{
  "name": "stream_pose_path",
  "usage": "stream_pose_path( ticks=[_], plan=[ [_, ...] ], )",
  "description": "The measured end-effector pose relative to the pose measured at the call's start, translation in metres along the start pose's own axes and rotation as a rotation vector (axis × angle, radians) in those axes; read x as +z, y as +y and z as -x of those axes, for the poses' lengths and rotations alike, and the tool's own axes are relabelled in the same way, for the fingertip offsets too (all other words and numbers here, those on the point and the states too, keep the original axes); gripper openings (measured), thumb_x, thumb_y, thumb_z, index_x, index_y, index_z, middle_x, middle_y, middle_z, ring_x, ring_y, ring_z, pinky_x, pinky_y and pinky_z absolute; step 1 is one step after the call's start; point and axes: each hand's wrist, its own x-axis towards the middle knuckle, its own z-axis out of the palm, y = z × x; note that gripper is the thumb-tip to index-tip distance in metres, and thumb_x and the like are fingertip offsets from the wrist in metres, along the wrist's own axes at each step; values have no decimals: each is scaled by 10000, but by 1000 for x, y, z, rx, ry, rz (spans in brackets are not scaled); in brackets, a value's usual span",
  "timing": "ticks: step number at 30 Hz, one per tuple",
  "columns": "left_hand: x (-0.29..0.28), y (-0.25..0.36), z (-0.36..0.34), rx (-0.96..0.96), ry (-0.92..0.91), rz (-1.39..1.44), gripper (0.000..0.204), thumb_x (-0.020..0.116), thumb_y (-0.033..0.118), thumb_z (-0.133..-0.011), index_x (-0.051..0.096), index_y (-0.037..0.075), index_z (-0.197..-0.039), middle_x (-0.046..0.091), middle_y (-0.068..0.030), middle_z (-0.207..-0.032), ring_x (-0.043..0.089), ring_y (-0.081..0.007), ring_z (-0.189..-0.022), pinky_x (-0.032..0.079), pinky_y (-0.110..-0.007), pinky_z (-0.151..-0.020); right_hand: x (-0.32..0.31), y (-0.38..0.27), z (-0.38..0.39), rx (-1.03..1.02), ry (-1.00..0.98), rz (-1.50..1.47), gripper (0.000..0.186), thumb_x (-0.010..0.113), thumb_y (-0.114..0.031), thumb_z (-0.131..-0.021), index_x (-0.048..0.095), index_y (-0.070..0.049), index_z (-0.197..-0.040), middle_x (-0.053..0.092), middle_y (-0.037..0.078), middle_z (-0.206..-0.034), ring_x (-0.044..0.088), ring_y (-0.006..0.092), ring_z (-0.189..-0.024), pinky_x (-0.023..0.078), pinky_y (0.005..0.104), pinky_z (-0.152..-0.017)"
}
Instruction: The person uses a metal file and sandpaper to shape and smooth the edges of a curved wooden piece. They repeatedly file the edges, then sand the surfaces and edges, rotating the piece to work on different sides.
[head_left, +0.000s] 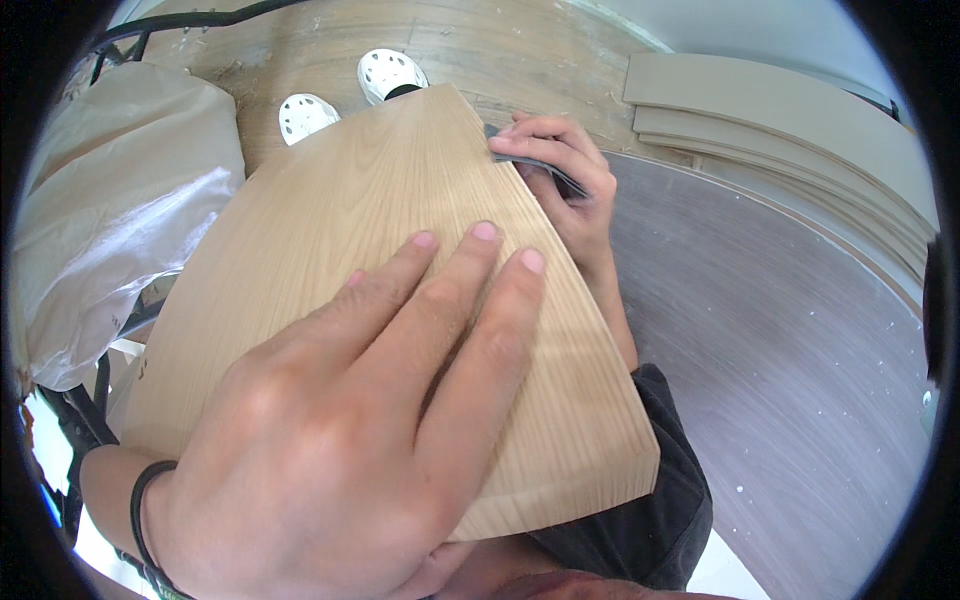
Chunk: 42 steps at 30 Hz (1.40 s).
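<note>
A pale wooden board (330, 190) with a visible grain and rounded outline tilts up in front of me, its near end close to my body. Across its face my left hand (340, 420) lies flat, fingers stretched and slightly apart; its thumb is mostly hidden by the board's near edge. At the board's right edge, towards the far end, my right hand (570, 180) pinches a thin, folded dark grey sheet of sandpaper (545, 170). The sandpaper touches the edge there. The underside of the board is out of sight.
To the right is a dark grey wood-grain panel (760, 350) dotted with white specks. Behind it lie several stacked beige curved boards (760, 100). On the left, a plastic-covered cushion (130, 190) stands by a black frame (200, 20). White clogs (390, 75) show on the wooden floor (500, 40).
</note>
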Motion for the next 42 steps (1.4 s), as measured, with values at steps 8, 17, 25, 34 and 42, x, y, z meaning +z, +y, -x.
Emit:
stream_pose_path(
  ticks=[8,17,25,34,42],
  plan=[
    [4,8,-4,-15,110,84,912,762,209,-586,480,-153,-1374,559,-378,-1301,633,-491,-1146,526,-481,-1014,-2,-3,0,-55,0,45,369,679,127,-754,778,-61,-1056,696,90,-1053,676,226,-988,542,362,-884],
    [2,11,-6,-33,121,95,881,740,233,-600,498,-164,-1347,572,-377,-1281,644,-484,-1132,533,-482,-1008,-1,-9,0,-35,15,54,370,674,120,-761,780,-75,-1057,705,84,-1032,676,250,-987,501,417,-1003],
    [3,8,-10,79,266,88,837,720,256,-634,515,-171,-1324,583,-380,-1259,653,-491,-1113,546,-483,-988,-3,-11,0,-175,34,52,390,666,119,-722,779,-83,-1036,706,84,-1014,672,249,-977,491,484,-1008],
    [-8,1,-9,64,45,56,836,737,305,-663,525,-171,-1316,586,-381,-1256,658,-491,-1100,549,-477,-985,1,-4,3,-68,38,129,384,667,117,-715,778,-84,-1023,711,84,-1013,671,258,-987,479,487,-1020],
    [1,-3,-10,127,152,50,811,724,320,-702,527,-164,-1322,579,-373,-1273,640,-481,-1131,532,-477,-1002,2,-9,4,-99,64,96,383,673,108,-714,780,-86,-1026,711,81,-1006,672,249,-967,491,481,-1005]
  ],
)
